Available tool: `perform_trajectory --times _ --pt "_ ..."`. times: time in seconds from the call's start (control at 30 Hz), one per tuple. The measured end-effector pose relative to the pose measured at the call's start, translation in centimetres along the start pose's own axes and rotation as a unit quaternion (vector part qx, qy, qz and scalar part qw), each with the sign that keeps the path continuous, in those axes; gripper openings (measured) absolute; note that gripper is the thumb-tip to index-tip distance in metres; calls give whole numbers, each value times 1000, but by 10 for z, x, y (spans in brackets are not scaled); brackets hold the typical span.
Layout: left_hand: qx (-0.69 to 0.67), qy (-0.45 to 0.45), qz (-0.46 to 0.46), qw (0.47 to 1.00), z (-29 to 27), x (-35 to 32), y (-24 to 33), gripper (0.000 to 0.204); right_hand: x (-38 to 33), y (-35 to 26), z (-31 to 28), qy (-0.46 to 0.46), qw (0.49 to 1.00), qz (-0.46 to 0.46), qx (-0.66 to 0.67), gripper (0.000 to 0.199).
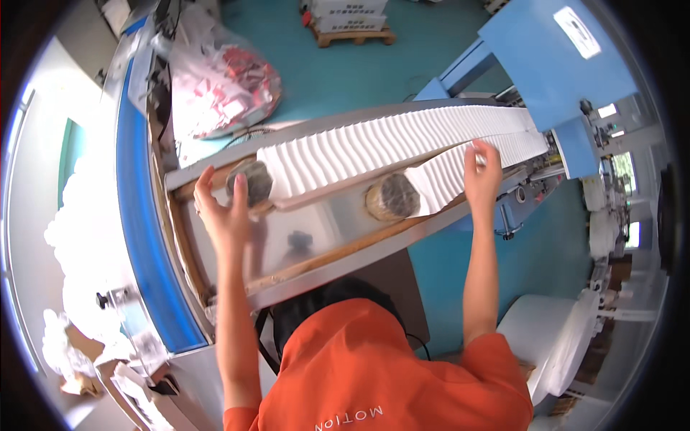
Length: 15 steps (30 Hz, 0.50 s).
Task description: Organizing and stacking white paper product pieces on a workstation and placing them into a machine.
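Fingers spread wide, a worker's left hand (226, 221) frames the round block (253, 182) seemingly bracing the far white row (395, 144) in a long tray (302, 279), while the right hand (484, 174), finger and thumb narrowed, meets the near row (444, 181), its grip unclear, a second block (397, 197) apparently propping that row's end.

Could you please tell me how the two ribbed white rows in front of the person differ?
Length: the far row looks longer, the near row shorter.
Left end: the far row reaches farther left, to the left round block by the left hand; the near row stops at the right round block.
Hands: the right hand is at the near row, not the far row.
Shared: both run toward the blue machine.
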<state>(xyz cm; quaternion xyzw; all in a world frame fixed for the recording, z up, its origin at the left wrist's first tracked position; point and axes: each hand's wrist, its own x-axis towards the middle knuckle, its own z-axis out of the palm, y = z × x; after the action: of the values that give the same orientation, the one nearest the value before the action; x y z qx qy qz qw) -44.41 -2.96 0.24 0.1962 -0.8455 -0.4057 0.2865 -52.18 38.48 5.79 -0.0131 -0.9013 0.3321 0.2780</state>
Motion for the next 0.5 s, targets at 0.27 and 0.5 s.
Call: perform_trajectory --times 0.27,0.5 --pt "-148 -625 -151 751 -58 63 -38 60 145 141 32 -59 992 8 -112 14" --pt "-163 -570 -150 791 -31 34 -3 64 166 152 28 -159 976 30 -148 17"
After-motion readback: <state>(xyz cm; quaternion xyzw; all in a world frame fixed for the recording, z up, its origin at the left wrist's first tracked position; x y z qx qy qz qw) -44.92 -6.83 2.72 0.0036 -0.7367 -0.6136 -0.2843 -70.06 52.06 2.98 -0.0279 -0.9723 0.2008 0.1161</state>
